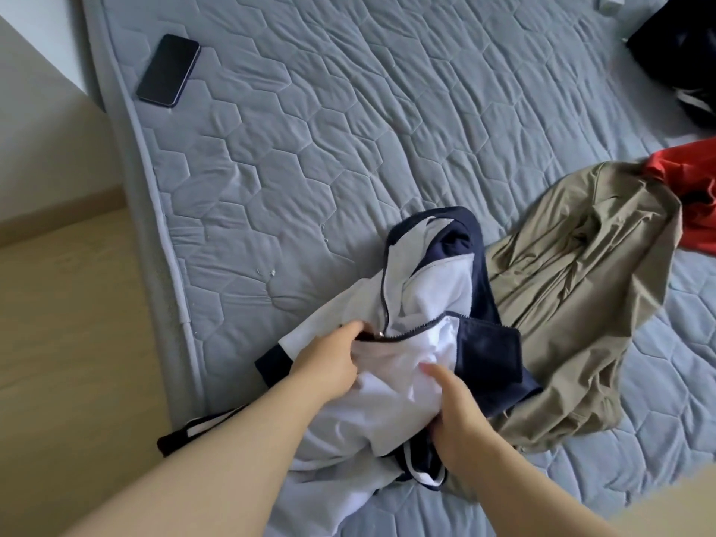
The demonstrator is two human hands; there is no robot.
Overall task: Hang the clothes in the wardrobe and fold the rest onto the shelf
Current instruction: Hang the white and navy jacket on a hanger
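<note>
A white and navy zip jacket (422,304) lies crumpled on the grey quilted mattress (348,129), near its front edge. My left hand (329,362) grips the white fabric by the zipper, fingers curled into it. My right hand (461,412) holds the jacket's lower white part, thumb on top and fingers tucked under the cloth. A khaki garment (581,296) lies spread out just right of the jacket, touching it. A red garment (689,195) lies beyond it at the right edge.
A dark phone (168,69) lies face up near the mattress's left edge. Dark clothing (682,60) is heaped at the far right. Pale wooden floor (69,343) runs along the left of the bed.
</note>
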